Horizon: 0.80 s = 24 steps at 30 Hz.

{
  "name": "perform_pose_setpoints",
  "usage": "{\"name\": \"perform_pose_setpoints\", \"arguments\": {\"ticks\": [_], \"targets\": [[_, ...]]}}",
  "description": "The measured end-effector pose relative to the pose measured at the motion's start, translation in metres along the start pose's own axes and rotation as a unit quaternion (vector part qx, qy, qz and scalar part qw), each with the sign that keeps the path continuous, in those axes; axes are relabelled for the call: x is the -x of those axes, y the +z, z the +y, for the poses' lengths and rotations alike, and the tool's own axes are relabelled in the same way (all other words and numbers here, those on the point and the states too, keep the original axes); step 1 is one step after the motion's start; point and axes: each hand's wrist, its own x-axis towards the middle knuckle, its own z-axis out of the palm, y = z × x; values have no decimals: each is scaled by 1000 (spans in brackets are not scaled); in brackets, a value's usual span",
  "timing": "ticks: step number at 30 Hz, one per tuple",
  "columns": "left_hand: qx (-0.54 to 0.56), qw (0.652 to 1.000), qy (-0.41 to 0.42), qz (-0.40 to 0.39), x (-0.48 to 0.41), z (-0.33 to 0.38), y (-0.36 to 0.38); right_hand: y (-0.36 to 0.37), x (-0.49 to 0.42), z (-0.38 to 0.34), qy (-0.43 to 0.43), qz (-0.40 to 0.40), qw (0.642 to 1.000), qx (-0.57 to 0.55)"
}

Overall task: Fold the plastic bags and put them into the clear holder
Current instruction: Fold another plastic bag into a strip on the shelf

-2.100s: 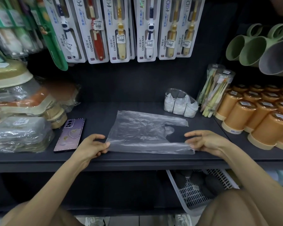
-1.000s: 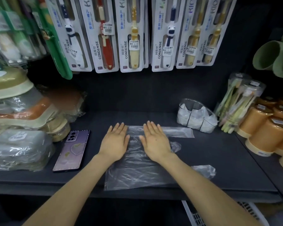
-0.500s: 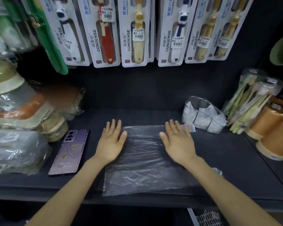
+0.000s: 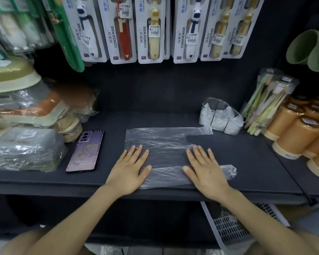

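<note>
Your left hand and right hand lie flat, fingers spread, pressing the near part of the plastic bag on the shelf, whose long axis runs left to right, and the clear holder stands behind it, nearer your right hand.

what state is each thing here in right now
plastic bag, spread flat on the shelf, handles to the right
left hand, open, pressing flat on the bag's left end
right hand, open, pressing flat on the bag's right end
clear holder, upright, white folded bags inside
phone, lying back side up
</note>
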Motion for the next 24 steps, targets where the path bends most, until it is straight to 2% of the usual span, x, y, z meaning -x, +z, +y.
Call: {"name": "perform_pose_setpoints", "arguments": {"ticks": [2, 4, 7, 9, 11, 13, 16, 18, 21, 24], "targets": [[46, 999, 8, -14, 1, -2, -4, -2, 8, -11, -67, 40, 997, -21], [191, 981, -13, 19, 6, -3, -12, 2, 17, -23, -133, 46, 990, 6], [393, 914, -48, 92, 20, -4, -21, 10, 30, -31, -181, 88, 978, 57], [452, 885, -24, 109, 34, -5, -22, 8, 36, -33, -194, 152, 969, 26], [504, 857, -11, 111, 48, -3, -25, 2, 41, -36, -194, 170, 966, -23], [551, 827, 6, 112, 60, -2, -26, -8, 48, -42, -152, 145, 975, -77], [584, 803, 9, 117, 68, -3, -28, -34, 48, -46, -66, 70, 980, -172], [592, 798, -7, 108, 71, -3, -30, -50, 39, -44, -33, -9, 968, -248], [608, 787, -18, 105, 70, -4, -35, -74, 16, -44, 2, -74, 933, -352], [579, 800, -70, 138, 59, -1, -35, -89, -17, -43, 25, -115, 930, -348]]}}
